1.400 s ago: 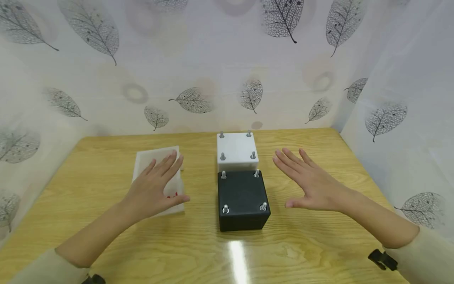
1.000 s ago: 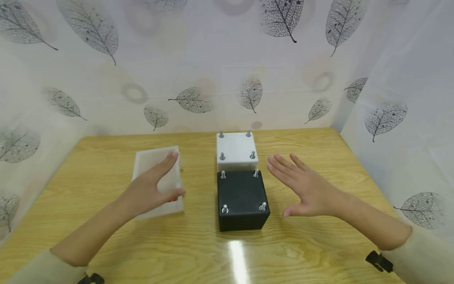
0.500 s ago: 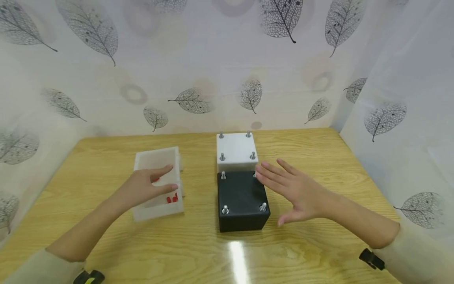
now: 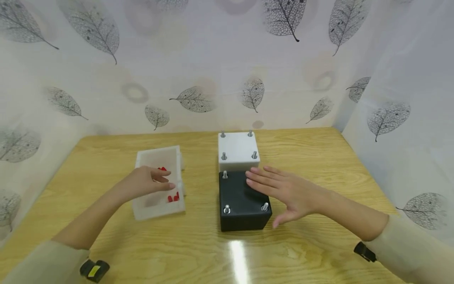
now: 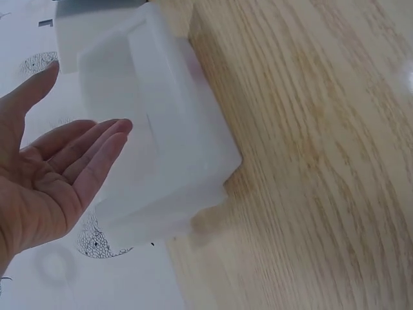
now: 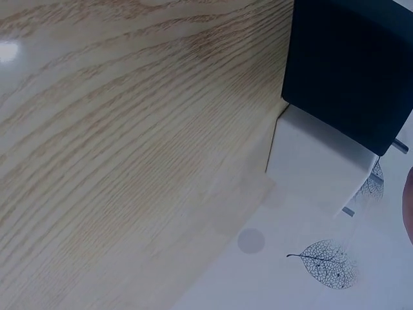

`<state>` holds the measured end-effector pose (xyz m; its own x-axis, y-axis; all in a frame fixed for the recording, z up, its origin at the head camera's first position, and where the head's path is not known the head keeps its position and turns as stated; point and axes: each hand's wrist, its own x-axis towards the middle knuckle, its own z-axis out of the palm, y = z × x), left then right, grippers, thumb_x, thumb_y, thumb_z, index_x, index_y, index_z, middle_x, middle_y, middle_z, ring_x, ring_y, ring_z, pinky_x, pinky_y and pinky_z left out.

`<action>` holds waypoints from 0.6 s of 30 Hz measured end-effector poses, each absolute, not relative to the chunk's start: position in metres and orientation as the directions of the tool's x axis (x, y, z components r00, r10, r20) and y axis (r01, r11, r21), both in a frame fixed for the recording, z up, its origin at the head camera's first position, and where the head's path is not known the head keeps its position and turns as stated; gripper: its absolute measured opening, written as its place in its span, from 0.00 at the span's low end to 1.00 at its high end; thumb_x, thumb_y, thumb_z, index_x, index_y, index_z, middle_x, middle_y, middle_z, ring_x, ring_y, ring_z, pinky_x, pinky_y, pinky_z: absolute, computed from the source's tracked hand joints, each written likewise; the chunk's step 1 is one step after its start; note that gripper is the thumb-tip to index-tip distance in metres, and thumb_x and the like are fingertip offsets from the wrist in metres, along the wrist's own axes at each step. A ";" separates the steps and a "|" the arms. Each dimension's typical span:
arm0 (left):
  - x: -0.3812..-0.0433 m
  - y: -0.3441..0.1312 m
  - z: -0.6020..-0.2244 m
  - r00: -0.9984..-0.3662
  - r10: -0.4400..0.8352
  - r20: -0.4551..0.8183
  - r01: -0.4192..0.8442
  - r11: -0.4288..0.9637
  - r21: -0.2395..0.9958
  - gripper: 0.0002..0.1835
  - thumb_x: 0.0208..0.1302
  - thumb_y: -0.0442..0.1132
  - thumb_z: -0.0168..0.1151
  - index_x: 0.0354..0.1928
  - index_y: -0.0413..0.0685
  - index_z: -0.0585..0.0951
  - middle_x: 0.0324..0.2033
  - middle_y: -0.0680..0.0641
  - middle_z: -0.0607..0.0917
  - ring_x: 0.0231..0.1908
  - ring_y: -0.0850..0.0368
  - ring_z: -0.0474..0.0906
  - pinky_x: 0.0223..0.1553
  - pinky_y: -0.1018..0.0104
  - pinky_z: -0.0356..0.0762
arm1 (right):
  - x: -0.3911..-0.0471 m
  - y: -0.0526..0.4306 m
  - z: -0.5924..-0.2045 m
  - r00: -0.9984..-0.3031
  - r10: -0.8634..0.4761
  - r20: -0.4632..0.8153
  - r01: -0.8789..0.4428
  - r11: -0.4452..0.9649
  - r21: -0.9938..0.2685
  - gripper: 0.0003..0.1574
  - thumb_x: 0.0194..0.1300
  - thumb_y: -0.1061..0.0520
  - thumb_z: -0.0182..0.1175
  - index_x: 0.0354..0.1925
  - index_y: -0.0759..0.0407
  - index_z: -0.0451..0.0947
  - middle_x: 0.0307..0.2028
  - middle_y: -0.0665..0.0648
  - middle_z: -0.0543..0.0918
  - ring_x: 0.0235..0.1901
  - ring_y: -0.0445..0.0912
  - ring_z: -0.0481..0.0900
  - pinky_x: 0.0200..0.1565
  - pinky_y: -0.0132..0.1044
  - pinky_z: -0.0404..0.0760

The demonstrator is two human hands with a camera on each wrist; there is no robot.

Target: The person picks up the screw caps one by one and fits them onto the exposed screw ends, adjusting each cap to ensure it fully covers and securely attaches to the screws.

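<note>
My left hand (image 4: pixel 147 183) hovers over a translucent white tray (image 4: pixel 141 213) with small red pieces (image 4: pixel 171 198) in it. Its fingers bend loosely; in the left wrist view the hand (image 5: pixel 48 177) holds nothing. Over the right part of a black block (image 4: pixel 235 193) is my right hand (image 4: pixel 287 191), fingers straight, thumb apart. Whether it touches the block I cannot tell. Metal bolts (image 4: pixel 227 209) stand up from the block's corners; the hand hides the far right one. Only a sliver of the right hand (image 6: pixel 408 206) shows in the right wrist view.
Behind the black block stands a white block (image 4: pixel 237 146), also with metal bolts at its corners. Both rest on a wooden table (image 4: pixel 198 248). A leaf-patterned curtain (image 4: pixel 220 67) borders the table at the back and sides.
My left hand has drawn back and its fingers have come closer together, uncovering the red pieces in the tray. My right hand has moved left, from beside the black block to over it.
</note>
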<state>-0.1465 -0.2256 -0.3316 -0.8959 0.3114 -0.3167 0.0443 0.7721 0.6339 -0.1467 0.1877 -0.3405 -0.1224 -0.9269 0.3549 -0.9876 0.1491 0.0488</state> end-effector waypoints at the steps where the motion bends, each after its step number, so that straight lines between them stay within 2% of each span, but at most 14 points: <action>1: -0.148 -0.226 -0.332 -0.884 0.323 -0.338 0.028 0.758 0.651 0.36 0.57 0.58 0.64 0.58 0.38 0.75 0.49 0.40 0.83 0.46 0.49 0.81 0.45 0.56 0.80 | -0.147 0.187 -0.341 -0.118 -0.929 0.351 -0.989 0.140 0.040 0.59 0.63 0.22 0.31 0.70 0.68 0.53 0.69 0.68 0.58 0.70 0.58 0.52 0.72 0.44 0.46; 7: -0.158 -0.229 -0.333 -0.822 0.362 -0.440 -0.065 0.707 0.704 0.30 0.58 0.44 0.66 0.57 0.29 0.74 0.46 0.38 0.84 0.41 0.49 0.83 0.43 0.60 0.82 | -0.149 0.181 -0.342 -0.098 -0.946 0.308 -0.993 0.112 0.028 0.61 0.59 0.21 0.40 0.70 0.66 0.53 0.70 0.66 0.55 0.71 0.57 0.50 0.72 0.42 0.47; 10: -0.161 -0.230 -0.334 -0.801 0.379 -0.464 -0.058 0.722 0.689 0.28 0.59 0.39 0.66 0.56 0.27 0.73 0.44 0.39 0.84 0.40 0.51 0.83 0.42 0.61 0.82 | -0.151 0.179 -0.342 -0.078 -0.950 0.301 -0.995 0.091 0.029 0.62 0.58 0.21 0.43 0.70 0.67 0.54 0.70 0.67 0.56 0.70 0.57 0.52 0.71 0.43 0.49; 12: -0.163 -0.229 -0.335 -0.784 0.396 -0.477 -0.036 0.738 0.674 0.26 0.59 0.37 0.65 0.55 0.26 0.74 0.43 0.39 0.84 0.40 0.53 0.83 0.42 0.62 0.82 | -0.153 0.178 -0.342 -0.066 -0.953 0.296 -0.997 0.078 0.030 0.62 0.58 0.21 0.43 0.69 0.68 0.54 0.69 0.67 0.58 0.70 0.57 0.53 0.71 0.43 0.50; 18: -0.171 -0.223 -0.336 -0.754 0.445 -0.484 0.137 0.826 0.547 0.19 0.53 0.34 0.65 0.48 0.32 0.80 0.36 0.47 0.84 0.34 0.59 0.76 0.36 0.68 0.77 | -0.155 0.176 -0.342 -0.067 -0.970 0.235 -0.998 0.068 -0.001 0.61 0.59 0.21 0.43 0.70 0.66 0.53 0.70 0.65 0.57 0.71 0.54 0.52 0.71 0.41 0.49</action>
<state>-0.1707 -0.2234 -0.3364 -0.7540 0.4446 -0.4836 0.1366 0.8261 0.5467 -0.1548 0.1760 -0.3421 -0.0667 -0.9698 0.2348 -0.9977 0.0683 -0.0011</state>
